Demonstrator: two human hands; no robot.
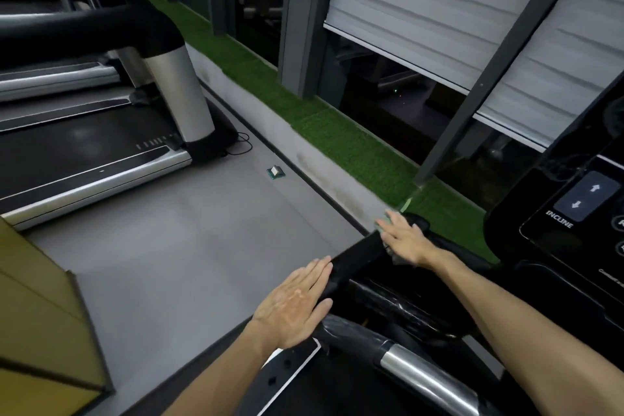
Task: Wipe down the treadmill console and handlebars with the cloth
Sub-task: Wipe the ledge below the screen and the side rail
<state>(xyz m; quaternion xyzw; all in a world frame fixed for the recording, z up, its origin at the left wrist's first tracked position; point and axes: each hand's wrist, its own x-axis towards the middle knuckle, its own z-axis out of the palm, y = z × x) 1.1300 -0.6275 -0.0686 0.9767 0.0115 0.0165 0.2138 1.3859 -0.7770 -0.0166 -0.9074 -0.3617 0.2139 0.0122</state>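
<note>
The black left handlebar [358, 257] of the treadmill runs from lower centre up towards the right. My right hand [405, 241] lies over its far part and presses a cloth [383, 228] onto it; only a pale green edge shows by my fingertips and a dark bit under my wrist. My left hand [297, 306] is flat with fingers straight and holds nothing, its fingertips against the near end of the handlebar. The black console [574, 213], with incline arrow buttons, is at the right edge. A curved bar with a silver section [415, 366] sits below.
A second treadmill [101, 159] stands at the left across a grey floor. A small box [276, 172] lies on the floor near a cable. A strip of green turf [337, 132] runs under windows with blinds. A yellow-brown box [44, 314] fills the lower left.
</note>
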